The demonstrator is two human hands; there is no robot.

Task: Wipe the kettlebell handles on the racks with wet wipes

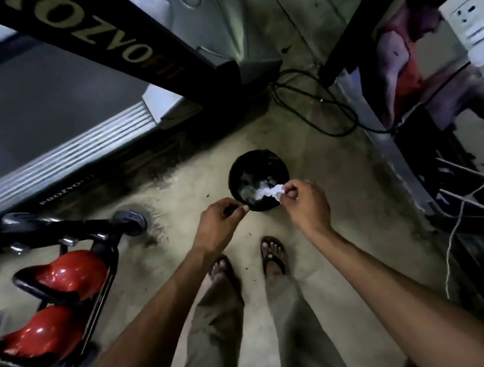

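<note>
My right hand [306,202] pinches a crumpled white wet wipe [269,193] over a small black bin [256,170] on the floor. White scraps lie inside the bin. My left hand [219,221] hovers at the bin's near rim with fingertips pinched together; whether it holds anything is unclear. Two red kettlebells [67,272] [39,334] sit on a black rack [102,297] at the lower left, well away from both hands.
A treadmill [51,122] with a black upright fills the upper left. Black cables [311,109] trail on the floor behind the bin. A dark machine frame [465,184] and a white cord stand at right. My feet in sandals are just behind the bin.
</note>
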